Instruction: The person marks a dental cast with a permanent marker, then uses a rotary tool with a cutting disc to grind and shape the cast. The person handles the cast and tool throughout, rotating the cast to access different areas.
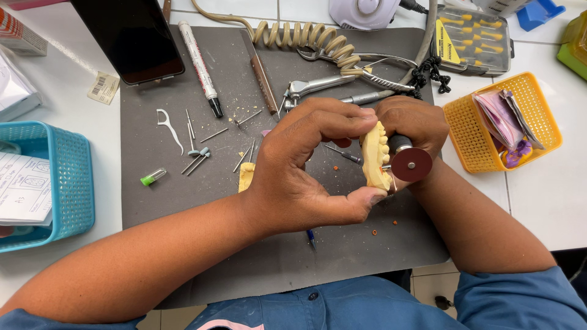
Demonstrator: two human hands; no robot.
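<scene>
The left hand (306, 165) is pinching a yellow dental cast (375, 156) between thumb and fingers above the grey mat (183, 201). At its 3 o'clock, the right hand (413, 122) is gripping a handpiece whose red disc (411, 164) is touching the cast.

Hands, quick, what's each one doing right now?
Left hand: closed, pinching the yellow dental cast.
Right hand: closed, holding the rotary tool with dark-red disc.

Bare forearms, blue sleeves pushed above elbows; blue buttoned shirt front, pink patch at lower edge.
</scene>
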